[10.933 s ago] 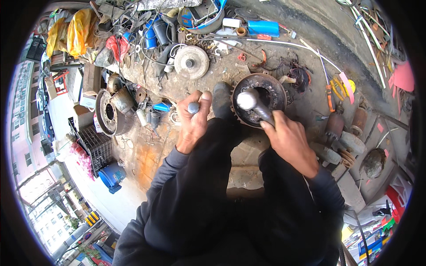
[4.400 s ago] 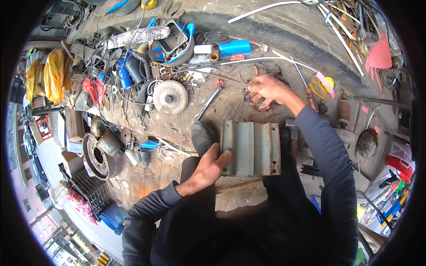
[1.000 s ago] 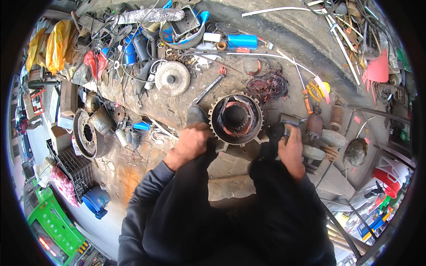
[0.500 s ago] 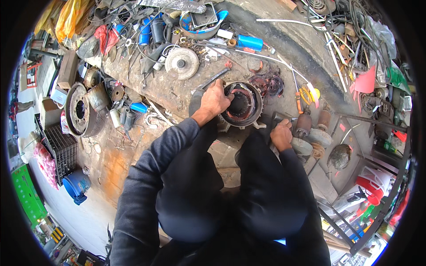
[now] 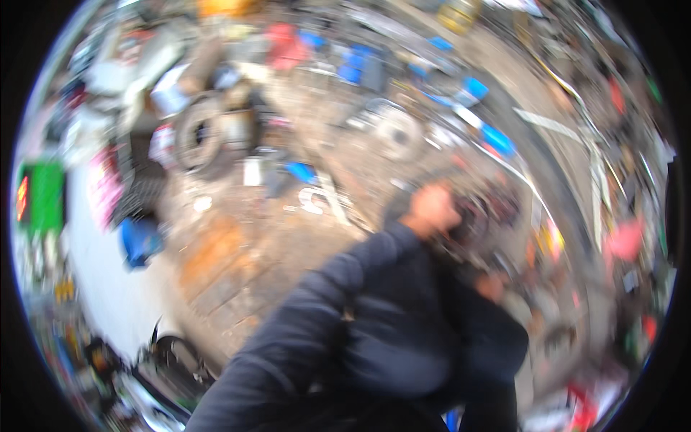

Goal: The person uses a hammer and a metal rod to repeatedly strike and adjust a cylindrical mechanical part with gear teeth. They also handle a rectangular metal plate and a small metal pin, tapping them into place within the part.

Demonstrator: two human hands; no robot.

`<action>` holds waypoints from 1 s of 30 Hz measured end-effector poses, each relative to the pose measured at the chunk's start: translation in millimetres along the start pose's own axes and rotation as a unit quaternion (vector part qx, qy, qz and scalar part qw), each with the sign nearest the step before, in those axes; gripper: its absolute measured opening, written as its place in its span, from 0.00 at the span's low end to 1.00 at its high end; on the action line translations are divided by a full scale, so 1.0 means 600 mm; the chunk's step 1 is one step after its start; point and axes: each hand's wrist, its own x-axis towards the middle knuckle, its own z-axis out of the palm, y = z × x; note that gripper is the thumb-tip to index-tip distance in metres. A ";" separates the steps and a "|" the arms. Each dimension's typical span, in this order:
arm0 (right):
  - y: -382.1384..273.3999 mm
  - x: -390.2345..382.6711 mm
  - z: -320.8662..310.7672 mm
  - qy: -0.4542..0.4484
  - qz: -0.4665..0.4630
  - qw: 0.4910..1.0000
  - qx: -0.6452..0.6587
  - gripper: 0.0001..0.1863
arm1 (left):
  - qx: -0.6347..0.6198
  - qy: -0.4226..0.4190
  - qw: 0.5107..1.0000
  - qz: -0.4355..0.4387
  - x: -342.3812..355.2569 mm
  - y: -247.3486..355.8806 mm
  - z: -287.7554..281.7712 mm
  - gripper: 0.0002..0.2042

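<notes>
Motion blur smears the whole view. My left hand (image 5: 433, 210) is at the left side of a round motor housing (image 5: 473, 219), a dark ring with a hollow middle, between my knees and the scrap. Its fingers run together in the blur, so I cannot make out their grip. Lower and to the right, beside my right knee, my right hand (image 5: 492, 285) shows as a small smear. Whatever it holds is hidden or too blurred to name. Dark reddish wire scrap (image 5: 506, 204) lies just right of the housing.
A pale round disc (image 5: 398, 135) lies beyond my left hand. Farther left are a wheel rim (image 5: 198, 138), a black crate (image 5: 140, 183) and a blue bucket (image 5: 140, 243). Cables, blue cylinders and metal scrap crowd the far side. A dark bicycle-like frame (image 5: 176, 363) stands at lower left.
The view has swung left, so my hands and the housing now appear farther right and lower. Blur has set in. My left hand stays at the housing; the dark hammer-like tool by my right hand is no longer distinct.
</notes>
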 end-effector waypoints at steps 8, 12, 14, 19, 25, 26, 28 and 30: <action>0.005 0.043 0.032 -0.017 -0.103 0.994 0.037 0.20 | -0.086 0.067 0.992 0.061 -0.002 -0.008 0.024 0.21; 0.062 0.054 0.048 -0.030 -0.167 0.984 0.061 0.19 | -0.088 0.066 0.993 0.048 -0.011 -0.002 0.000 0.20; 0.089 0.033 0.034 -0.039 -0.262 0.959 0.097 0.18 | -0.042 -0.023 0.999 0.025 -0.011 0.005 -0.014 0.17; 0.070 -0.066 -0.114 -0.046 -0.193 0.965 0.172 0.21 | -0.026 -0.098 0.995 -0.003 0.008 0.010 -0.022 0.21; -0.034 -0.116 -0.284 -0.067 -0.208 0.939 0.264 0.24 | -0.029 -0.050 0.998 0.011 -0.005 0.040 0.014 0.31; -0.047 -0.113 -0.282 -0.073 -0.239 0.937 0.243 0.24 | -0.032 -0.049 0.998 0.021 -0.004 0.041 0.015 0.31; -0.059 -0.102 -0.266 -0.128 -0.227 0.948 0.181 0.22 | -0.029 -0.040 0.999 0.020 -0.004 0.044 0.019 0.31; -0.070 -0.092 -0.246 -0.156 -0.209 0.954 0.148 0.23 | -0.029 -0.047 0.998 0.017 -0.002 0.042 0.019 0.31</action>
